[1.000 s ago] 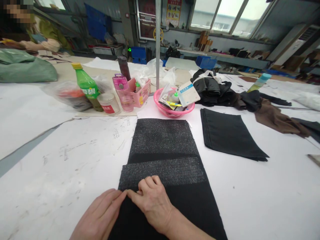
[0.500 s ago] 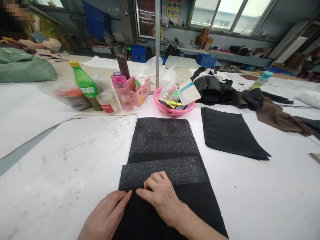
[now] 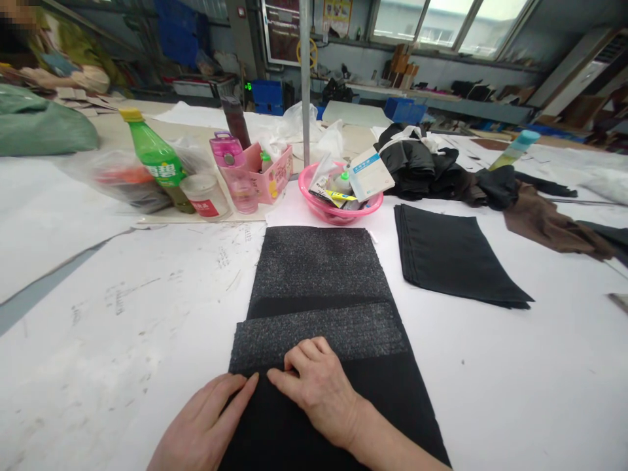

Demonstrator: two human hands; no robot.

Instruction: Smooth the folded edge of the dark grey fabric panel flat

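Note:
A long black fabric piece (image 3: 318, 275) lies on the white table (image 3: 122, 314) in front of me, with a grey speckled band folded across its near part. My left hand (image 3: 206, 425) rests flat on the fabric's left near edge, fingers stretched out together. My right hand (image 3: 314, 386) sits on the fabric just right of it, fingers curled down and pinching at the edge of the folded grey band (image 3: 318, 330). The fingertips of both hands almost meet.
A stack of black fabric pieces (image 3: 456, 258) lies to the right. Behind stand a pink basin (image 3: 338, 209) with small items, a pink basket (image 3: 269, 180), a pink bottle (image 3: 233, 173), a green bottle (image 3: 157, 160), a white jar (image 3: 203, 196) and a metal pole (image 3: 305, 78). Dark clothes (image 3: 441, 173) are heaped at back right. A person sits far left.
My right hand has slid a little to the right along the folded band's edge. The left hand has followed slightly. The camera has tilted a bit.

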